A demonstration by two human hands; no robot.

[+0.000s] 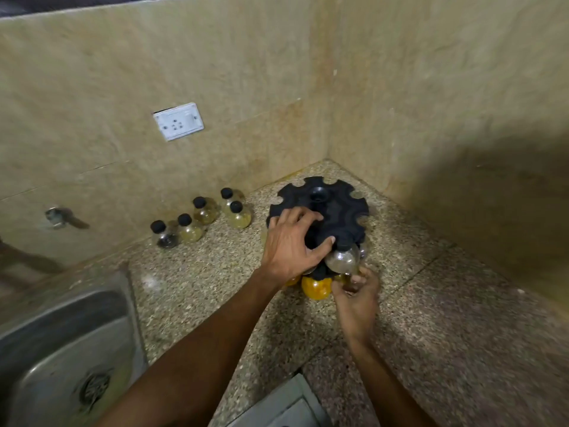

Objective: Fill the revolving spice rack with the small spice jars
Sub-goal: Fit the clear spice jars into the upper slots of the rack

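Speckled counter (215,272), black notched spice rack (335,208)

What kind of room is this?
Most likely a kitchen: a steel sink is set into a speckled stone counter, and small spice jars stand beside a black revolving rack.

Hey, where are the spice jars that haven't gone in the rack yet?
Five loose jars stand on the counter against the back wall, left of the black rack and below the wall socket.
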